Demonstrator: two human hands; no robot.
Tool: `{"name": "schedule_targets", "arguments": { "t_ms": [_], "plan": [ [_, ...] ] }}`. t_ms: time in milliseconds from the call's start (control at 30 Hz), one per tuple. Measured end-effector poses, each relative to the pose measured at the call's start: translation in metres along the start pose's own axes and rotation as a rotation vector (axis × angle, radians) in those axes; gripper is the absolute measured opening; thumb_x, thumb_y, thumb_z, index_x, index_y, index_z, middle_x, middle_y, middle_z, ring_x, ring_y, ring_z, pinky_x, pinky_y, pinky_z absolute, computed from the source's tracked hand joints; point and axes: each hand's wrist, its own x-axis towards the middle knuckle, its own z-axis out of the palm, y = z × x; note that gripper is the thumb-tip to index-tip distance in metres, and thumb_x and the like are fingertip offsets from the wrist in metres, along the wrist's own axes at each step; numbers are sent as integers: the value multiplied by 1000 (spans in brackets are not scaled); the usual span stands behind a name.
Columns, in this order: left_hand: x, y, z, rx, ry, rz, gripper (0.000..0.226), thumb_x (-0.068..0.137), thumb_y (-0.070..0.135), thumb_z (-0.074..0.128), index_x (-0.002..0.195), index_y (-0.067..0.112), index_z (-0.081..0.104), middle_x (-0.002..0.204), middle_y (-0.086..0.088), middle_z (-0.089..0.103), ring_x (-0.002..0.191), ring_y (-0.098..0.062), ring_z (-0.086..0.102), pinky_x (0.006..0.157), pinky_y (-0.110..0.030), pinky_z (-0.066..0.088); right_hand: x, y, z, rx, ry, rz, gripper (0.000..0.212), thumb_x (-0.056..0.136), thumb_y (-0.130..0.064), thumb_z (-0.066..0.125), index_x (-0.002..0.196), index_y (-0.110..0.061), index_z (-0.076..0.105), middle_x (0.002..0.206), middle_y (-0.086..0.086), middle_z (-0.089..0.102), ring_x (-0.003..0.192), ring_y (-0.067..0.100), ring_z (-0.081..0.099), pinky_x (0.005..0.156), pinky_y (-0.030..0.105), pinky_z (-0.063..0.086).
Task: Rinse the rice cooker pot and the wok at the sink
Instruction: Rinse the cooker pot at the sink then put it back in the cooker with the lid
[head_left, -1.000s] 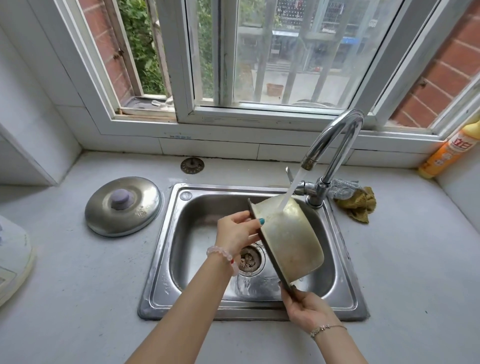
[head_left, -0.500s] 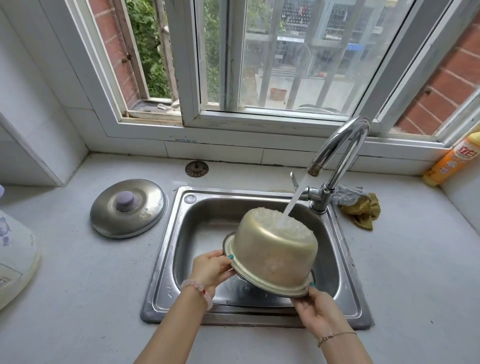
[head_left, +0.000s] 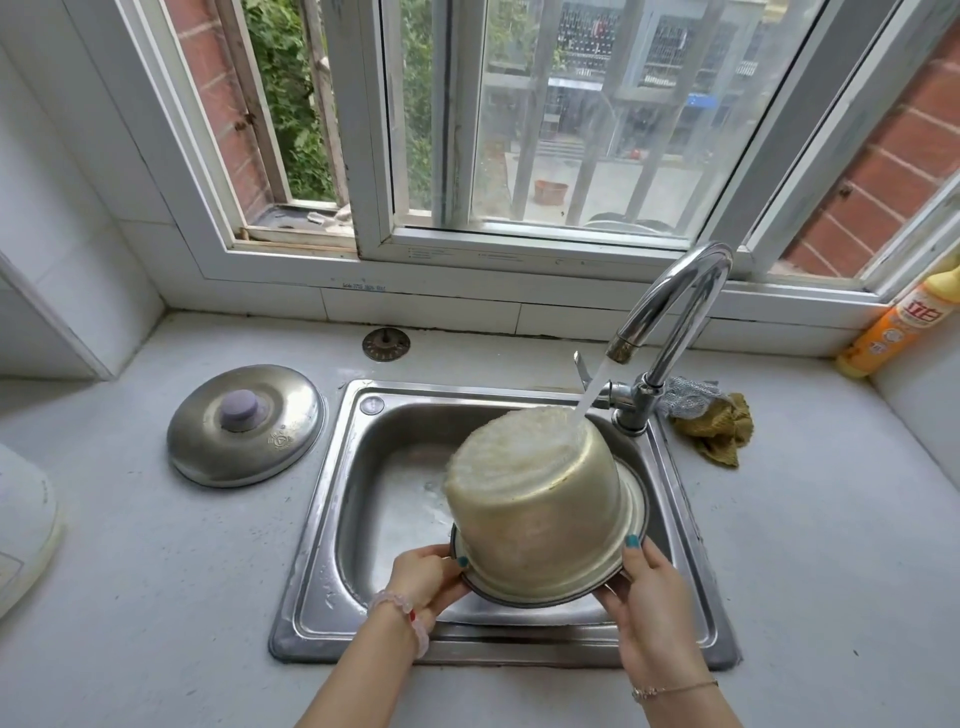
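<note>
We hold the rice cooker pot (head_left: 540, 509) bottom-up over the sink (head_left: 311, 582), left hand (head_left: 426, 577) and right hand (head_left: 649, 608) gripping its rim, water from the tap (head_left: 675, 296) striking its base. A lid (head_left: 244, 426) lies left of the sink; cloth (head_left: 717, 426) and bottle (head_left: 893, 327) right.

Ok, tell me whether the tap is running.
On: water streams from the tap onto the base of the upturned rice cooker pot, spreading over it.

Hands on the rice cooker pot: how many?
2. The left hand grips the near-left rim of the upturned rice cooker pot; the right hand grips the near-right rim. Both hold it over the sink.
</note>
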Motion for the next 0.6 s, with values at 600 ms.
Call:
{"name": "schedule_targets", "arguments": {
  "t_ms": [600],
  "plan": [
    [9,36,16,-202,-29,-29,19,90,-17,40,76,-13,51,76,-24,62,82,-32,59,93,-36,47,51,-25,29,172,27,179,32,97,-1,42,127,10,49,113,23,61,84,25,60,80,40,50]
  ]
}}
